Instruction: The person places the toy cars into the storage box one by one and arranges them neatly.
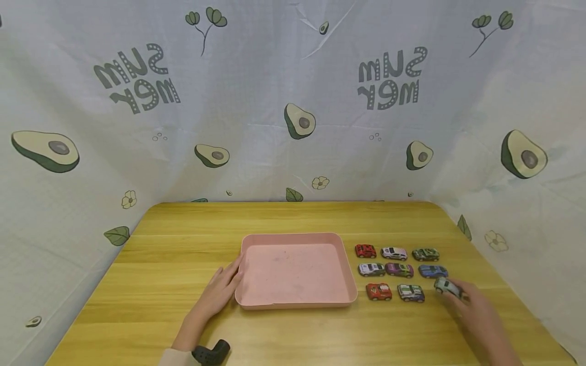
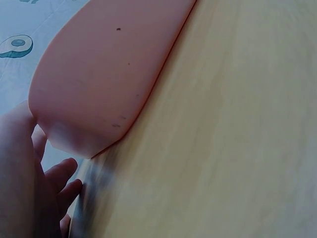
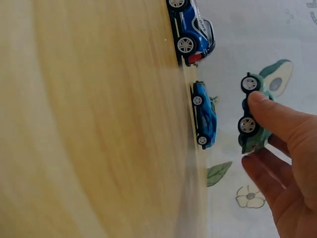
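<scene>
My right hand [image 1: 476,310] pinches a light green toy car [image 3: 255,111] between thumb and fingers. In the right wrist view the car is held clear of the table, its wheels facing the wood. The nearest cars to it are a blue car [image 1: 433,271] and a white car with green and blue markings [image 1: 411,293]. My left hand [image 1: 221,287] rests with extended fingers against the left side of a shallow pink tray [image 1: 316,306]. In the left wrist view its fingers [image 2: 62,173] lie beside the tray's outer corner, partly hidden behind its wall.
Right of the tray, several toy cars lie in rows, among them red cars [image 1: 365,251] [image 1: 379,291], a purple car [image 1: 399,269], white cars [image 1: 394,253] [image 1: 371,269] and a dark green car [image 1: 426,254]. A printed cloth [image 1: 256,173] hangs behind the wooden table [image 1: 293,335].
</scene>
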`<state>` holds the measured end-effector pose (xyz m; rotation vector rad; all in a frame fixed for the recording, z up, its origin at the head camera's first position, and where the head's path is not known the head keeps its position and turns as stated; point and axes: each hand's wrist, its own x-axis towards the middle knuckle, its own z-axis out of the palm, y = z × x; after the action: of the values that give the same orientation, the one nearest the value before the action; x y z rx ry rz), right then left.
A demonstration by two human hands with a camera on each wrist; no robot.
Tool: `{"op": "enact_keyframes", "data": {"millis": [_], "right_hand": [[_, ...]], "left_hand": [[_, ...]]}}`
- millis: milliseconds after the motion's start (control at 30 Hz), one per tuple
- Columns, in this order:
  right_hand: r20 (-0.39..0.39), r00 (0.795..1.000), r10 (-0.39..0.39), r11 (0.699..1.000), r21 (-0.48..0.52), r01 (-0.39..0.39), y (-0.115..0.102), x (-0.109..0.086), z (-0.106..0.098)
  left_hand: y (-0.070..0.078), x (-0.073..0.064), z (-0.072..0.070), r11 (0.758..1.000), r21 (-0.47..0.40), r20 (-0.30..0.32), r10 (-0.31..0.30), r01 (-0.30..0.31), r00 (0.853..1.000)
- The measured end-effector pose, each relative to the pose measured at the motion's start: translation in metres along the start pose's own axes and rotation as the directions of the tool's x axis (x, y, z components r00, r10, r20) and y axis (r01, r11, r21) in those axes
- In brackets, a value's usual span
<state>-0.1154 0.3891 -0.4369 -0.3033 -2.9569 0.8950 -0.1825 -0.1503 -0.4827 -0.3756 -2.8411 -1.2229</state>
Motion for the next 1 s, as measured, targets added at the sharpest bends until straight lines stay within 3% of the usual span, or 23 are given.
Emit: {"op": "enact_keyframes", "data": {"millis": [167,333,633,733,867,1000], "right_hand": [[-0.104,0.988,-0.111,0.993,-0.041,0.107,-0.007,0.001,0.001],[-0.172,0.971,-0.168,0.985,-0.069,0.158,-0.016,0.0,0.002],[-0.304,0.904,-0.302,0.953,-0.126,0.276,-0.037,0.0,0.005],[-0.308,0.889,-0.34,0.94,-0.14,0.311,-0.045,0.002,0.004],[-0.277,0.89,-0.361,0.931,-0.159,0.328,-0.057,0.003,0.003],[-0.26,0.877,-0.403,0.914,-0.16,0.373,-0.071,0.004,0.005]], "left_hand": [[-0.001,0.001,0.0,1.0,0.004,0.013,-0.007,0.007,1.0],[-0.001,0.0,0.001,1.0,0.0,0.015,-0.003,0.003,1.0],[-0.003,-0.001,0.002,1.0,0.009,-0.008,0.002,-0.002,1.0],[-0.003,0.0,0.002,1.0,0.011,-0.007,-0.001,0.001,1.0],[-0.002,0.0,0.002,1.0,0.005,-0.002,-0.007,0.007,1.0],[-0.002,0.001,0.001,1.0,0.01,0.0,-0.005,0.005,1.0]]}}
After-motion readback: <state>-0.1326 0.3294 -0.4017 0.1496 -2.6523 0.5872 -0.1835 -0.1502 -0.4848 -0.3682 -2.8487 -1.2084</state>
